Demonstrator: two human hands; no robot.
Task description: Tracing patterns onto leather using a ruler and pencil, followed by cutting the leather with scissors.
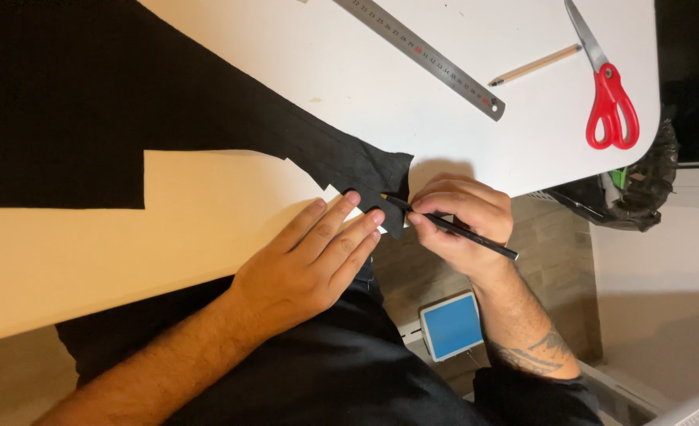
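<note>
Two hands: both are working at the near edge of the surface (460, 150).
Left hand (310, 256): lying flat, fingers spread, pressing the paper pattern (168, 213) beside the black cloth (349, 162).
Right hand (460, 217): fingers pinching a black pencil (452, 226).
Pencil axis: slanting up-left, its tip touching the cloth just beside the left fingertips.
Nearer hand: right.

head-worn view, looking steeply down, close over white table (349, 71)

My left hand (310, 264) flat on the pale paper pattern (128, 237), black fabric (89, 102) at eleven o'clock, my right hand (460, 217) at three with a black pencil (452, 227), metal ruler (420, 55), wooden pencil (534, 65), red-handled scissors (605, 87) at one on the white table (349, 79)
</note>
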